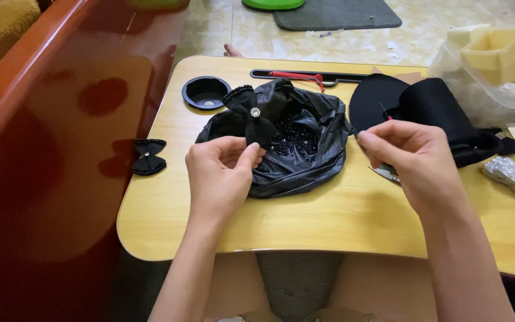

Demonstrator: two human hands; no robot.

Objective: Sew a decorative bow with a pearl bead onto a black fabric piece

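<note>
Left hand (222, 170) pinches black bow (249, 113); right hand (409, 152) beside.

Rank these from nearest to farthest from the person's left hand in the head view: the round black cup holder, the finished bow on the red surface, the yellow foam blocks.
From the left hand:
1. Finished bow, to its left.
2. Round black cup holder, just above, at the table's far edge.
3. Yellow foam blocks, far right corner.

A second black bow (149, 157) lies on the red surface (61, 149) left of the table (305, 220); yellow foam blocks (499, 50), perhaps bagged, sit far right.
</note>
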